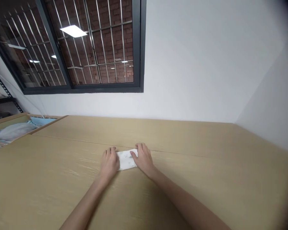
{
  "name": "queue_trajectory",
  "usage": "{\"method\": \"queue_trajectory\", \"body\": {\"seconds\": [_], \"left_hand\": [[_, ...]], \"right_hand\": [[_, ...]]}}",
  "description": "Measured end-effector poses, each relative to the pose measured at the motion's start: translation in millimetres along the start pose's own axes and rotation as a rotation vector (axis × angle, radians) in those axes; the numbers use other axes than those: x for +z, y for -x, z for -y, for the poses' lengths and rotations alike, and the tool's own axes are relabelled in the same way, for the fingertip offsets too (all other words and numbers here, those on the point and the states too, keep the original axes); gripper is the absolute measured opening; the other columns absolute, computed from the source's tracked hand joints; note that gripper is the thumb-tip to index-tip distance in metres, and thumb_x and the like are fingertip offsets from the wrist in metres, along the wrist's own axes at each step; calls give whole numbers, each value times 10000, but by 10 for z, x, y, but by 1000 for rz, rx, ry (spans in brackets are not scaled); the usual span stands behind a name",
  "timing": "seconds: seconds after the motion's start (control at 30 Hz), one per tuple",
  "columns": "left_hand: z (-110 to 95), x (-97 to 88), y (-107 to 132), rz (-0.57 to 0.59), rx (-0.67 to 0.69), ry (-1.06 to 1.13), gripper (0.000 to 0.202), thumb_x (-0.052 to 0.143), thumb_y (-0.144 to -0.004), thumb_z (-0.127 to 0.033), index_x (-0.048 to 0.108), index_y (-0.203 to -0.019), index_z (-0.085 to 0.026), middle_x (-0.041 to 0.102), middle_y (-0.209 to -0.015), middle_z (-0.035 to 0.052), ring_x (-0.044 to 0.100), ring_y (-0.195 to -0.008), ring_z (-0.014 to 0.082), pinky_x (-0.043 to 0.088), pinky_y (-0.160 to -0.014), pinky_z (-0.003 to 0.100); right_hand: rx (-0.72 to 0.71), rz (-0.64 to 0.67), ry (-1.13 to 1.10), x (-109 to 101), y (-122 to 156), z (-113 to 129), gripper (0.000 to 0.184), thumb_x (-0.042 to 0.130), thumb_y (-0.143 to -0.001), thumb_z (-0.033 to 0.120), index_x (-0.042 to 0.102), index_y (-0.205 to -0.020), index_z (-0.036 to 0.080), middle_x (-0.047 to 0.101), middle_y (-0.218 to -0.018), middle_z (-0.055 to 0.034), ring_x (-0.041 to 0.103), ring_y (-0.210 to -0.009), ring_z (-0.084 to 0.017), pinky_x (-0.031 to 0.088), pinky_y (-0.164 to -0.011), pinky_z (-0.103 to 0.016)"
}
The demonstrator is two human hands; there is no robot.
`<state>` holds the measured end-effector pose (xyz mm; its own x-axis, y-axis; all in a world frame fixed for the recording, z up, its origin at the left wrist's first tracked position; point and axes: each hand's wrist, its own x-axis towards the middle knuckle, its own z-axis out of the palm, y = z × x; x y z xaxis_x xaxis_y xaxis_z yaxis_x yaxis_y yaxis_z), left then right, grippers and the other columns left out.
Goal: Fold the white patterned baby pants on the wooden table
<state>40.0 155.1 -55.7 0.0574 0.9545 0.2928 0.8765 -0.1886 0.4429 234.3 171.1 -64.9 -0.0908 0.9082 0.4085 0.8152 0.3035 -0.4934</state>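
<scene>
A small white rectangle with a sparse green leafy print (126,159), which looks like folded cloth, lies on or just above the tan tabletop (50,179). At its left end my left hand (109,162) is closed, with the fingers curled round the edge. My right hand (144,158) holds the opposite end, thumb across the top and fingers at the far edge. Both ends of the cloth are hidden under the hands. Between them its middle shows fairly flat.
A thin seam crosses the tabletop just beyond my hands. To the far left, an open wooden bin (60,118) holds pale blue and white fabric (18,131). Behind the table rise a white wall (194,64) and a dark-framed window (105,88) with metal bars.
</scene>
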Motion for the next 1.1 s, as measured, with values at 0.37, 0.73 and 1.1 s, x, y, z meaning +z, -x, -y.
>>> {"method": "queue_trajectory", "body": {"seconds": [0.37, 0.73, 1.1], "left_hand": [[-233, 406, 349, 105, 173, 69, 799, 171, -1030, -574, 154, -1557, 26, 158, -1643, 242, 106, -1546, 306, 195, -1253, 522], [-24, 432, 405, 66, 130, -206, 849, 217, -1012, -613, 213, -1536, 55, 168, -1623, 290, 120, -1535, 358, 214, -1232, 543], [-69, 156, 417, 4, 318, -265, 634, 330, -1031, -488, 414, -1448, -18, 457, -1505, 259, 394, -1432, 370, 313, -1165, 540]], "right_hand": [[-564, 198, 182, 205, 172, 19, 569, 409, -1019, 307, 337, -1571, 190, 366, -1607, -131, 258, -1509, -279, 199, -1217, -497], [-492, 199, 188, 86, 180, -136, 549, 255, -1069, 346, 332, -1572, 143, 330, -1623, -124, 246, -1521, -259, 232, -1218, -493], [-548, 205, 169, -152, 223, -81, 554, 420, -1014, 423, 458, -1489, 141, 528, -1454, -191, 455, -1309, -349, 318, -1084, -516]]}}
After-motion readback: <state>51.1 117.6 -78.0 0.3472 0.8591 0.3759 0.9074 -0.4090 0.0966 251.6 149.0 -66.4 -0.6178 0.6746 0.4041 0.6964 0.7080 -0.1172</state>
